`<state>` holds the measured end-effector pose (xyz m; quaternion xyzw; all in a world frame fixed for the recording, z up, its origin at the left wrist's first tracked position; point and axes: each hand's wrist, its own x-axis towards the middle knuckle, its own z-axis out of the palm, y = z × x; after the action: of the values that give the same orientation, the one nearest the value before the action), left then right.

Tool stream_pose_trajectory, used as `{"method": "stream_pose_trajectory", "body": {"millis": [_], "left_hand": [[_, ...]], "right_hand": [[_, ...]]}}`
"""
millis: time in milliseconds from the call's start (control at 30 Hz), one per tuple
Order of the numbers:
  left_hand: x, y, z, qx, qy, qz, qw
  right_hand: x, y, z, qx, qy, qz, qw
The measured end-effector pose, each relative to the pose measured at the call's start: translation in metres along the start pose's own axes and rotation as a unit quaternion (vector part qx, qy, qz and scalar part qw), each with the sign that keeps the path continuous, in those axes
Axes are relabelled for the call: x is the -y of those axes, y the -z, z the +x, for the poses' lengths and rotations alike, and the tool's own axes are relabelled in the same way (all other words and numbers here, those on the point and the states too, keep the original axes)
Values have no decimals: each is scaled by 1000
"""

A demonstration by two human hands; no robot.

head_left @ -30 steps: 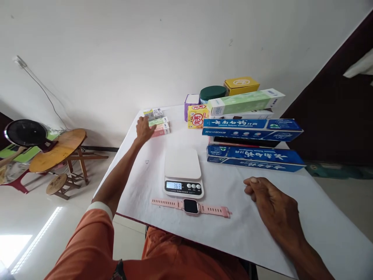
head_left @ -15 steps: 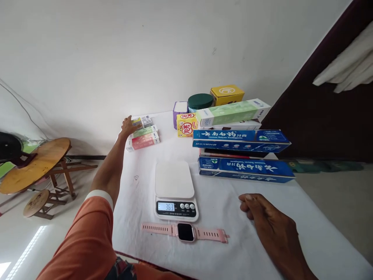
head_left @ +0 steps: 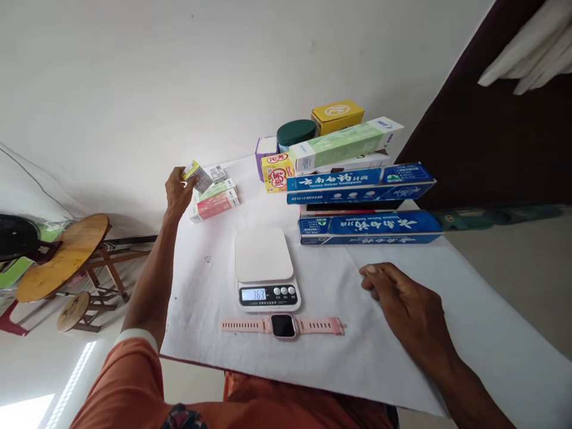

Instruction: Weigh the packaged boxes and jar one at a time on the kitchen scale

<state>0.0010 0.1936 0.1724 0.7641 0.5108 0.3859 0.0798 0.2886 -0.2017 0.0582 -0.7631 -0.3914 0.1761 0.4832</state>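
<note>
At the table's far left, my left hand (head_left: pixel 177 193) grips a small grey-and-yellow box (head_left: pixel 199 176) and holds it tilted. Just beneath it lie a green-and-white box (head_left: pixel 218 189) and a red-and-white box (head_left: pixel 218 205), with another small white printed box (head_left: pixel 218 173) behind. My right hand (head_left: pixel 409 301) rests on the cloth at the right, fingers curled and thumb against the forefinger, with nothing visible in them. Between the hands sits a white kitchen scale (head_left: pixel 264 256); its pan is bare and the display reads 363. In front of it lies a pink smartwatch (head_left: pixel 283 326), strap spread flat.
Two blue toothpaste boxes (head_left: pixel 370 227) stand at the right, near a long green-and-white box (head_left: pixel 346 145). Behind are a yellow patterned box (head_left: pixel 276 174), a purple-and-white pack (head_left: pixel 267 156), a green-lidded tub (head_left: pixel 295 131) and a yellow box (head_left: pixel 338 116). Wooden stools (head_left: pixel 74 310) stand left.
My left hand has lifted the small grey-and-yellow box off the table and drawn it slightly left. The view has tipped downward; my right hand keeps its pose on the cloth.
</note>
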Motion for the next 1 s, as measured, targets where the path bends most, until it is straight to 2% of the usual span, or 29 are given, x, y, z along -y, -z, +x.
{"method": "stream_pose_trajectory", "body": {"millis": [100,233,300,367,600,800,900,1000], "left_hand": [[-28,13,-49,95,-66,-70,991],[-64,14,-121,241,-112,-140,954],[-77,12,-147,273,-122,-153,942],[-85,11,-161,275,-129,-152,941],[-93,18,-162,272,-167,-126,939],[-94,21,-157,250,-167,-107,948],[-99,21,-154,261,-154,-116,946],[-116,19,-154,272,-115,-178,939]], "right_hand": [[-1,-2,-2,-5,18,6,1000],[-3,-3,-5,-9,29,11,999],[-4,-3,-7,-5,35,15,999],[-5,-3,-7,-5,41,17,999],[-1,-2,-6,7,42,16,999],[-3,-2,-7,1,45,16,999],[-4,-3,-6,-2,59,13,998],[-7,-4,-5,-7,77,5,997]]}}
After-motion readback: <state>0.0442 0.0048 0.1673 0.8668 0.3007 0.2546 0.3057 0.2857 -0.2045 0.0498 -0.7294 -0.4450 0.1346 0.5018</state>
